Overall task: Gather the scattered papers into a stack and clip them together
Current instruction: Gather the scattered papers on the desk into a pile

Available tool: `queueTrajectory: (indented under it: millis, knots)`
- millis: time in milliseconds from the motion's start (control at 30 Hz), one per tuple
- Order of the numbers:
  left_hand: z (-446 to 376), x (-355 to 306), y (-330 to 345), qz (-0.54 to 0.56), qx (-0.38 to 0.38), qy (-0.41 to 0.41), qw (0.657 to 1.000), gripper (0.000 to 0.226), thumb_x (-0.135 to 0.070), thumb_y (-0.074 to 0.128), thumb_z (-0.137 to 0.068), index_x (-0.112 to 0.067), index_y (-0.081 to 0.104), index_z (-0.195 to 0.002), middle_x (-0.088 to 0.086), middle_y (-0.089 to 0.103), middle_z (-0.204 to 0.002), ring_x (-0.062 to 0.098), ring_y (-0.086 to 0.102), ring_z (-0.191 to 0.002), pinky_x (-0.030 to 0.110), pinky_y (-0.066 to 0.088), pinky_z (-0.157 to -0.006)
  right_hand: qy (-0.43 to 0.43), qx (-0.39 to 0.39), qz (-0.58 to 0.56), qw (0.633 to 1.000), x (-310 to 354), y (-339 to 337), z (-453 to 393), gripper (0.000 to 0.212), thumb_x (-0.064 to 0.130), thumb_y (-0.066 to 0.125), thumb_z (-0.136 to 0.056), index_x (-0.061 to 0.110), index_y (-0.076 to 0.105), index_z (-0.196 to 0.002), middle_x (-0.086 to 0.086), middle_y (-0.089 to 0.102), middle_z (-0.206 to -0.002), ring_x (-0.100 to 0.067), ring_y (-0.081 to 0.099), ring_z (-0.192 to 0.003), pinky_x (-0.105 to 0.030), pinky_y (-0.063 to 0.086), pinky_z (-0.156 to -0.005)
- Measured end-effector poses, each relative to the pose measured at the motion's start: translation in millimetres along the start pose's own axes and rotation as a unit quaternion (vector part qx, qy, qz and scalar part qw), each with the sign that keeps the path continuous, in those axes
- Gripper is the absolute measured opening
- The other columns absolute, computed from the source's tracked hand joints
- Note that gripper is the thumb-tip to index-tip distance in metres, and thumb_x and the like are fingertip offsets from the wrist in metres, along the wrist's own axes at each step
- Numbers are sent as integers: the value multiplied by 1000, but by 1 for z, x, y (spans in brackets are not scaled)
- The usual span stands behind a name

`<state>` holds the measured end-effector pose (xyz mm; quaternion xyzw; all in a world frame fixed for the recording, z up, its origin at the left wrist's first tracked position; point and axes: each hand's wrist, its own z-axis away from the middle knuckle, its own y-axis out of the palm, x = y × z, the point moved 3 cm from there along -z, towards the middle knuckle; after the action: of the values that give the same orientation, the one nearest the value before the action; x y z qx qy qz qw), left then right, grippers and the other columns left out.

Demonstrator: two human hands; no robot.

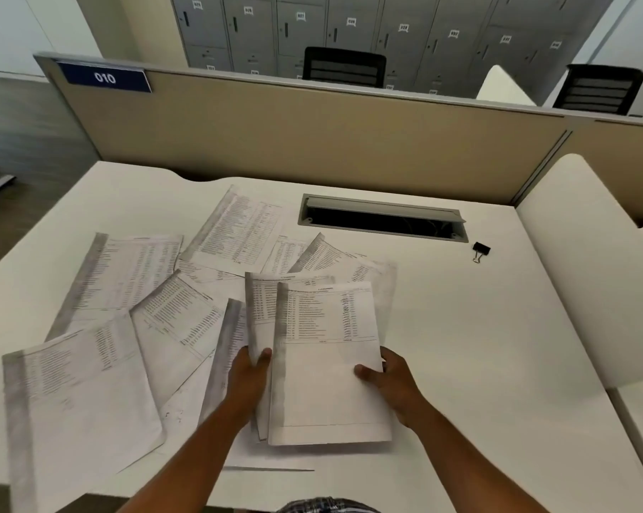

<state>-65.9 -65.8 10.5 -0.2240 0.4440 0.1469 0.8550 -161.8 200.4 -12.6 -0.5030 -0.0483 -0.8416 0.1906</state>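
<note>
Several printed sheets (127,283) lie scattered and overlapping across the left and middle of the white desk (479,346). My right hand (390,383) grips the right edge of one printed sheet (327,364), thumb on top. My left hand (249,379) pinches the lower edge of a second sheet (262,309) that sits just behind and left of the first. Both sheets are lifted a little above the desk. A black binder clip (481,250) lies alone at the right back of the desk, far from both hands.
An open cable tray slot (381,216) cuts into the desk at the back. A beige partition (312,131) stands behind it. A white curved divider (590,268) rises along the right side. Grey lockers and two black chairs stand beyond the partition.
</note>
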Motion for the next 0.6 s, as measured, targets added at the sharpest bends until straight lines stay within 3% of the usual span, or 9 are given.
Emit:
queueTrajectory:
  millis: [100,200,267,333,433,533,600]
  knots:
    - [-6,3,-12,-37,-20,-9,999,31,-17,44,-100,-16,52,-130,6,64,-121,28,62,-107,51,51,-95,-29,-77,95,992,8,1,-4,22,29,75,-91,20,70,-111,5,76,-102,-18,73,-93,-30,58,-76]
    - [-2,-4,-23,-49,-31,-4,998,34,-14,39,-102,-13,46,-135,2,58,-123,28,57,-114,47,47,-102,-39,-150,105,982,26,-7,-8,15,31,69,-95,17,69,-92,1,73,-88,-20,67,-80,-25,46,-62]
    - [-3,-5,-28,-51,-31,1,998,30,-14,38,-103,-12,47,-132,1,55,-120,25,56,-112,44,47,-100,-39,-149,78,985,39,-7,-12,14,30,68,-96,17,70,-92,1,74,-90,-20,68,-82,-27,48,-65]
    - [-5,-6,-32,-42,-32,7,999,22,-21,38,-104,-13,54,-117,5,61,-116,23,59,-102,39,50,-91,-43,-122,73,989,48,3,-16,13,29,68,-96,17,72,-95,-1,76,-94,-23,71,-88,-31,54,-72]
    - [-11,-7,-35,-33,-23,27,999,32,-47,42,-100,-20,59,-106,3,67,-102,21,64,-93,38,52,-81,-54,-97,107,988,53,31,-21,17,33,71,-94,16,72,-95,1,75,-91,-21,70,-84,-25,51,-66]
    - [-18,1,-42,-42,-8,38,998,58,-68,54,-85,-27,54,-126,-2,67,-115,24,65,-103,47,56,-89,-62,-76,147,984,56,63,-22,27,41,68,-94,18,70,-108,5,73,-99,-14,68,-88,-20,47,-66]
    - [-18,1,-48,-57,-18,50,997,56,-50,60,-90,-23,47,-138,0,60,-130,27,59,-116,50,50,-99,-50,-97,165,980,57,71,-23,34,48,62,-96,20,66,-115,7,69,-105,-13,65,-94,-26,50,-77]
